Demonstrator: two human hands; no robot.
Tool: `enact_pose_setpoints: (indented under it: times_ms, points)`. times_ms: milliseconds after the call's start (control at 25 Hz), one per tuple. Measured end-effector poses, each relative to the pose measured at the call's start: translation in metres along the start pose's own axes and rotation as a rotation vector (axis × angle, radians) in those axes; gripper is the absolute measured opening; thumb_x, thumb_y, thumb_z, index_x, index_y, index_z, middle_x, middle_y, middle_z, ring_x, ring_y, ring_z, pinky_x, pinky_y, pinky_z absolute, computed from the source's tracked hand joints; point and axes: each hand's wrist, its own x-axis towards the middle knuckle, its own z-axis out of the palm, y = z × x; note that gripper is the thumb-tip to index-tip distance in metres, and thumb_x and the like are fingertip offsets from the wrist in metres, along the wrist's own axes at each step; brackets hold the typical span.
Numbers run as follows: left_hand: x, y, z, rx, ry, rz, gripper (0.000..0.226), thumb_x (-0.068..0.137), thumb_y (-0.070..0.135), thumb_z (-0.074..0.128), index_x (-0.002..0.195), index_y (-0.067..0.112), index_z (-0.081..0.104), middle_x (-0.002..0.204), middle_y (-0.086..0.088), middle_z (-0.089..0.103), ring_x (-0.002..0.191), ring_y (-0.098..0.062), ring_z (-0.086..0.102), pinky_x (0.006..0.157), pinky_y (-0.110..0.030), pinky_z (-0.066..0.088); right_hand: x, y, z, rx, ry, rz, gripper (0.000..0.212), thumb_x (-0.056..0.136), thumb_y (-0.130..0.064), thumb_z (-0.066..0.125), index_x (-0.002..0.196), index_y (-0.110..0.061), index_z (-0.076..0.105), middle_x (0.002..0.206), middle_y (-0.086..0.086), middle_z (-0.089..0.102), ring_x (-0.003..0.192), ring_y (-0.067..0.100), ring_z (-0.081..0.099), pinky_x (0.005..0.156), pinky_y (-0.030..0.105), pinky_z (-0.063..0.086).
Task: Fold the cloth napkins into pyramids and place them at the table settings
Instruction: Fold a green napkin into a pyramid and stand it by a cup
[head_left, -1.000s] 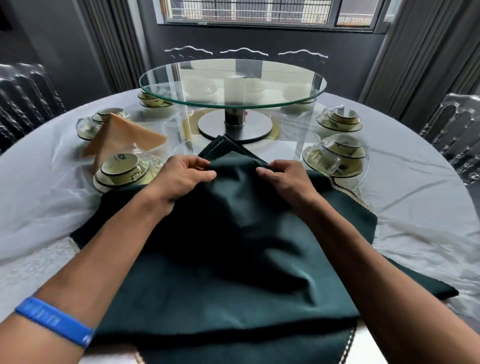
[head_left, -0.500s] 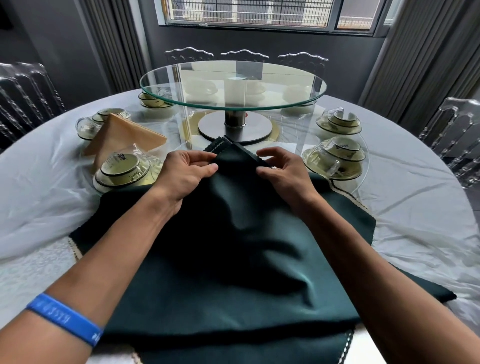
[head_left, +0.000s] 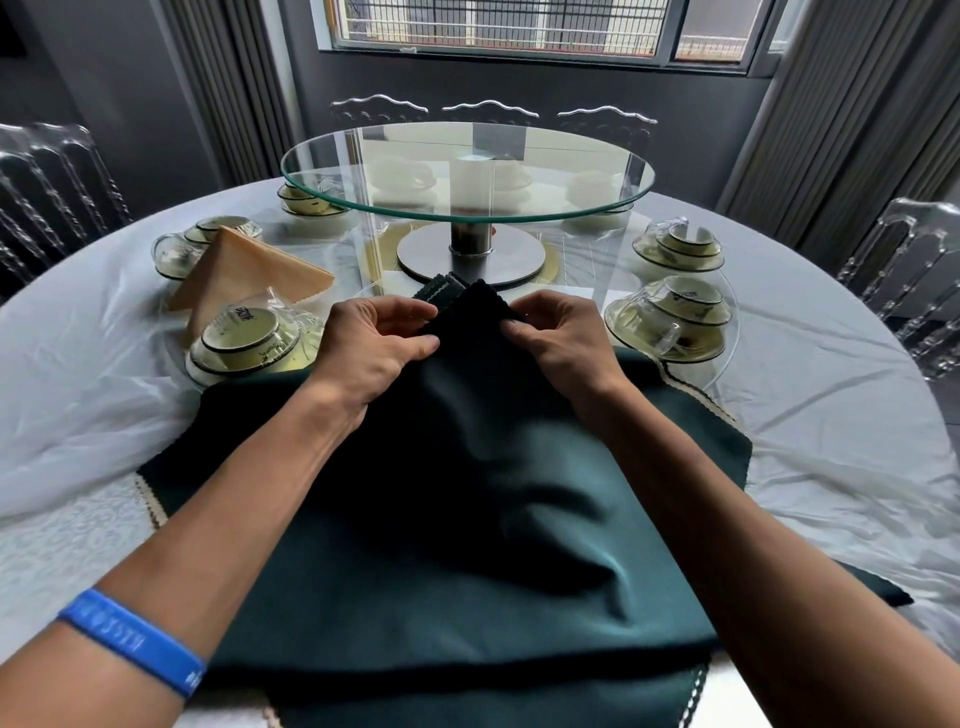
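A dark green cloth napkin (head_left: 467, 519) lies spread on the round table in front of me, on top of more dark green cloth. Its far corner points at the turntable base. My left hand (head_left: 371, 345) pinches the napkin's edge left of that corner. My right hand (head_left: 558, 338) pinches the edge right of it. The corner is lifted slightly over a second scalloped corner beneath. A folded peach napkin pyramid (head_left: 244, 273) stands at the left table setting.
A glass turntable (head_left: 467, 171) on a metal stand sits at the table's centre. Wrapped bowl-and-cup sets stand at left (head_left: 249, 343), right (head_left: 675, 322), far right (head_left: 680, 247) and far left (head_left: 208, 241). Clear chairs ring the white-clothed table (head_left: 831, 415).
Both hands have slid forward along the napkin toward its far corner, and the top layer's corner has been drawn up over the lower one.
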Motion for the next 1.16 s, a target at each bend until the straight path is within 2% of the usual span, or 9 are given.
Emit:
enact_pose_setpoints:
  times_ms: [80, 160, 320, 520, 640, 840, 960, 1080, 1160]
  points:
    - [0.001, -0.002, -0.002, 0.028, -0.028, -0.001, 0.033, 0.075, -0.009, 0.077, 0.092, 0.019, 0.074, 0.092, 0.001, 0.073, 0.088, -0.004, 0.068, 0.080, -0.014, 0.051, 0.000, 0.000, 0.001, 0.018, -0.004, 0.005, 0.015, 0.084, -0.003, 0.073, 0.082, -0.017, 0.070, 0.079, 0.005, 0.073, 0.070, 0.011, 0.066, 0.073, 0.030, 0.056]
    - [0.002, -0.004, -0.004, 0.017, -0.047, -0.042, 0.028, 0.077, -0.005, 0.076, 0.092, 0.018, 0.075, 0.094, -0.003, 0.074, 0.093, -0.013, 0.069, 0.087, -0.022, 0.053, 0.000, 0.000, 0.001, 0.023, -0.001, 0.005, 0.016, 0.084, -0.002, 0.073, 0.083, -0.018, 0.069, 0.080, 0.008, 0.073, 0.069, 0.012, 0.066, 0.072, 0.030, 0.055]
    - [0.002, -0.005, -0.005, 0.034, 0.037, -0.114, 0.006, 0.084, 0.010, 0.076, 0.083, 0.017, 0.076, 0.087, -0.007, 0.075, 0.081, -0.018, 0.069, 0.087, -0.034, 0.056, 0.002, 0.001, 0.001, 0.030, 0.012, 0.004, 0.017, 0.083, -0.001, 0.074, 0.085, -0.018, 0.069, 0.086, 0.013, 0.074, 0.072, 0.015, 0.067, 0.074, 0.032, 0.056]
    - [-0.002, -0.002, -0.004, 0.054, 0.037, -0.077, 0.011, 0.084, 0.005, 0.075, 0.082, 0.015, 0.075, 0.084, -0.007, 0.074, 0.076, -0.014, 0.068, 0.081, -0.028, 0.056, 0.000, 0.001, 0.000, 0.050, 0.006, 0.000, 0.019, 0.083, 0.001, 0.073, 0.085, -0.017, 0.068, 0.086, 0.011, 0.073, 0.072, 0.012, 0.066, 0.072, 0.027, 0.055]
    - [-0.004, 0.000, -0.003, 0.049, 0.020, -0.086, 0.007, 0.082, 0.008, 0.078, 0.087, 0.012, 0.077, 0.087, -0.009, 0.076, 0.083, -0.020, 0.071, 0.085, -0.031, 0.057, -0.001, 0.002, -0.001, 0.066, 0.002, 0.001, 0.019, 0.083, 0.000, 0.073, 0.085, -0.017, 0.068, 0.085, 0.009, 0.073, 0.072, 0.011, 0.067, 0.070, 0.024, 0.054]
    - [-0.006, 0.000, -0.006, 0.133, 0.013, -0.027, 0.007, 0.082, 0.013, 0.079, 0.088, 0.011, 0.078, 0.085, -0.005, 0.076, 0.084, -0.022, 0.073, 0.087, -0.038, 0.059, 0.002, 0.005, 0.000, 0.061, 0.021, -0.005, 0.014, 0.085, -0.003, 0.072, 0.086, -0.016, 0.068, 0.090, 0.015, 0.074, 0.076, 0.017, 0.068, 0.079, 0.037, 0.057]
    - [-0.005, 0.002, -0.006, 0.249, 0.037, -0.013, 0.008, 0.086, 0.019, 0.075, 0.091, 0.012, 0.078, 0.086, -0.003, 0.076, 0.082, -0.019, 0.072, 0.086, -0.039, 0.059, 0.004, 0.008, 0.001, 0.027, 0.032, 0.003, 0.011, 0.085, -0.006, 0.073, 0.087, -0.016, 0.069, 0.090, 0.016, 0.075, 0.076, 0.017, 0.068, 0.079, 0.037, 0.057]
    - [-0.039, 0.006, -0.004, 0.591, 0.151, 0.330, 0.017, 0.091, 0.023, 0.066, 0.100, 0.012, 0.075, 0.099, -0.005, 0.074, 0.091, -0.023, 0.069, 0.085, -0.034, 0.054, 0.007, 0.010, 0.002, -0.009, 0.054, 0.005, 0.013, 0.085, -0.005, 0.074, 0.085, -0.018, 0.068, 0.085, 0.011, 0.074, 0.073, 0.014, 0.066, 0.073, 0.034, 0.055]
    - [-0.108, -0.007, 0.009, 0.703, 0.009, 0.562, 0.023, 0.091, 0.022, 0.058, 0.104, 0.011, 0.073, 0.106, -0.004, 0.072, 0.095, -0.022, 0.068, 0.087, -0.035, 0.051, 0.010, 0.012, 0.005, -0.064, 0.070, -0.013, 0.017, 0.084, -0.004, 0.073, 0.082, -0.021, 0.068, 0.079, 0.003, 0.072, 0.071, 0.010, 0.064, 0.071, 0.029, 0.054]
